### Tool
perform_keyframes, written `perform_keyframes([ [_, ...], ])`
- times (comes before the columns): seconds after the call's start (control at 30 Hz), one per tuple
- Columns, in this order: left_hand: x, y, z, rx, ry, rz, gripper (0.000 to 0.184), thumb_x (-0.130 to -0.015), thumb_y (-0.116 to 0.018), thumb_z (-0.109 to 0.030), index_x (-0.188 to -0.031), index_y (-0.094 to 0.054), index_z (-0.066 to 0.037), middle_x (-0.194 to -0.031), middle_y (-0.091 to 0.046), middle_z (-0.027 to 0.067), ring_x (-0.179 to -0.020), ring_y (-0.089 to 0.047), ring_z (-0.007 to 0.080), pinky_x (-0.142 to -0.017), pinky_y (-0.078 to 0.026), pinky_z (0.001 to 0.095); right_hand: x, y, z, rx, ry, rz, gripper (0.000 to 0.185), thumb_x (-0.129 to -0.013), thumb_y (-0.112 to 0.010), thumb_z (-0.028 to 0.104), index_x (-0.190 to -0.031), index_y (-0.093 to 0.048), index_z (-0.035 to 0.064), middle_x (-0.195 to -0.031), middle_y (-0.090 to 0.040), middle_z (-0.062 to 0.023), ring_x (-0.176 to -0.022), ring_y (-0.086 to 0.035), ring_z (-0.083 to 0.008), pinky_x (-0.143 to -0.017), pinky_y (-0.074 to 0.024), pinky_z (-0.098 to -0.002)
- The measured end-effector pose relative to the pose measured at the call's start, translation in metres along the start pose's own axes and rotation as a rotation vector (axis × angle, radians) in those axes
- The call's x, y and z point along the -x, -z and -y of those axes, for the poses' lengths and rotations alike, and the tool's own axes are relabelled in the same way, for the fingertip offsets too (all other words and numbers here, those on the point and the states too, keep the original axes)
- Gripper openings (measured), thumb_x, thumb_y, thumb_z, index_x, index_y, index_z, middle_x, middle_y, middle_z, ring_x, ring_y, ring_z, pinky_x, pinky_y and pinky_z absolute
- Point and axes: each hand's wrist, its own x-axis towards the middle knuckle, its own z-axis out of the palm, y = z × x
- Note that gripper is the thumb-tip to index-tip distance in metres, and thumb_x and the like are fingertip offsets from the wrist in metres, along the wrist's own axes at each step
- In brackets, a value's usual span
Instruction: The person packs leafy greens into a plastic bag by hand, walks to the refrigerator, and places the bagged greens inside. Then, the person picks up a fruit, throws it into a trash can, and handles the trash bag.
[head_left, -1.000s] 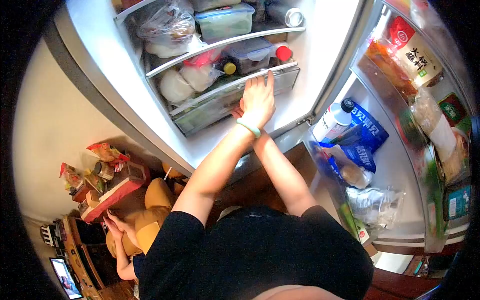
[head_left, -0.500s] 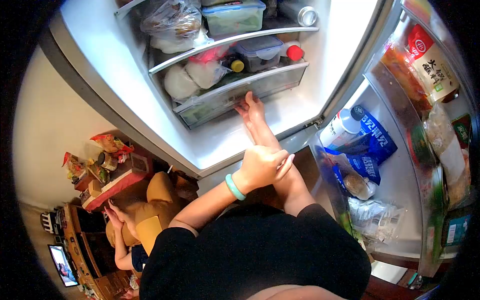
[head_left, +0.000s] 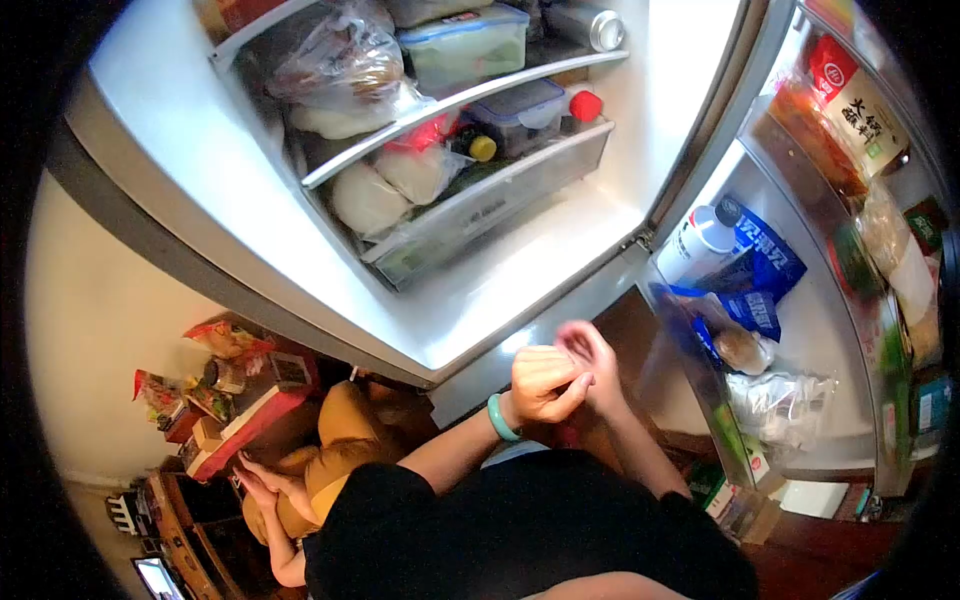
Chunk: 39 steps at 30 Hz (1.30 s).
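My left hand [head_left: 547, 384], with a pale green bangle [head_left: 503, 418] on its wrist, is closed in front of my body. Its curled fingers hide whatever may be in them. Close beside it, and partly behind it, my right hand [head_left: 592, 352] is raised with bent fingers smeared by motion. I cannot tell if the two hands touch. Both are below the open fridge's front edge [head_left: 520, 345]. Farther in, a clear drawer [head_left: 490, 215] sits at the bottom of the fridge, apart from both hands.
Shelves above hold a lidded box [head_left: 465, 50], bagged food [head_left: 340, 65] and a yellow-capped bottle [head_left: 482, 149]. The open door [head_left: 820, 300] at right carries a white bottle [head_left: 697, 245] and blue packets [head_left: 770, 260]. A seated person's leg [head_left: 350, 440] is at left, near snacks.
My right hand has come away from the drawer, back toward my body beside my left hand. The left hand has moved slightly lower. The view has shifted.
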Motion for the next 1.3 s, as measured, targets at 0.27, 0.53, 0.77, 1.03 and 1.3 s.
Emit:
perform_keyframes([
  [0.27,-0.009,-0.044,-0.043,0.242,-0.13,0.096,0.024,-0.08,-0.044,-0.012,-0.063,-0.06,-0.003,-0.048,-0.044,0.0049,-0.039,-0.042,0.0204,-0.041,-0.034,0.0312,0.204,0.137,0.179,1.428,1.351,-0.627,0.021,-0.082,-0.058,0.019,-0.092,-0.052,0.0013,-0.081,-0.053,-0.0119,-0.072,-0.052,-0.0244,-0.064,-0.0418,-0.0364],
  [0.53,0.009,-0.16,-0.158,0.136,-0.37,0.162,0.021,-0.077,-0.05,-0.021,-0.081,-0.065,-0.007,-0.073,-0.056,0.0068,-0.062,-0.055,0.0217,-0.051,-0.043,0.0309,0.271,0.254,0.174,0.664,0.683,-1.256,0.065,-0.091,-0.028,0.053,-0.13,-0.033,-0.0001,-0.134,-0.034,-0.0171,-0.124,-0.033,-0.0292,-0.105,-0.0227,-0.0419],
  [0.77,0.027,-0.25,-0.239,-0.138,-0.438,0.082,0.034,-0.065,-0.061,-0.026,-0.097,-0.068,-0.014,-0.094,-0.055,0.0053,-0.085,-0.053,0.0242,-0.07,-0.044,0.0364,0.294,0.309,0.139,0.416,0.552,-0.785,0.073,-0.088,-0.031,0.056,-0.133,-0.029,-0.0014,-0.134,-0.036,-0.0158,-0.125,-0.032,-0.0277,-0.106,-0.0197,-0.0404],
  [1.03,0.048,-0.231,-0.279,-0.604,-0.068,0.016,0.061,-0.067,-0.067,-0.048,-0.115,-0.056,-0.012,-0.115,-0.043,0.0119,-0.108,-0.039,0.0284,-0.092,-0.027,0.044,0.332,0.23,0.17,0.382,0.592,-0.278,0.048,-0.087,-0.046,0.038,-0.111,-0.051,-0.0027,-0.109,-0.056,-0.0155,-0.102,-0.052,-0.026,-0.092,-0.0373,-0.039],
  [1.3,0.076,-0.158,-0.243,-0.948,-0.032,-0.376,0.078,-0.068,-0.065,-0.028,-0.13,-0.029,0.002,-0.128,-0.033,0.0191,-0.12,-0.031,0.0346,-0.1,-0.023,0.0469,0.362,0.243,0.136,0.62,-0.185,0.504,0.038,-0.091,-0.049,0.027,-0.121,-0.049,0.0041,-0.12,-0.053,-0.0122,-0.111,-0.049,-0.0215,-0.097,-0.036,-0.0339],
])
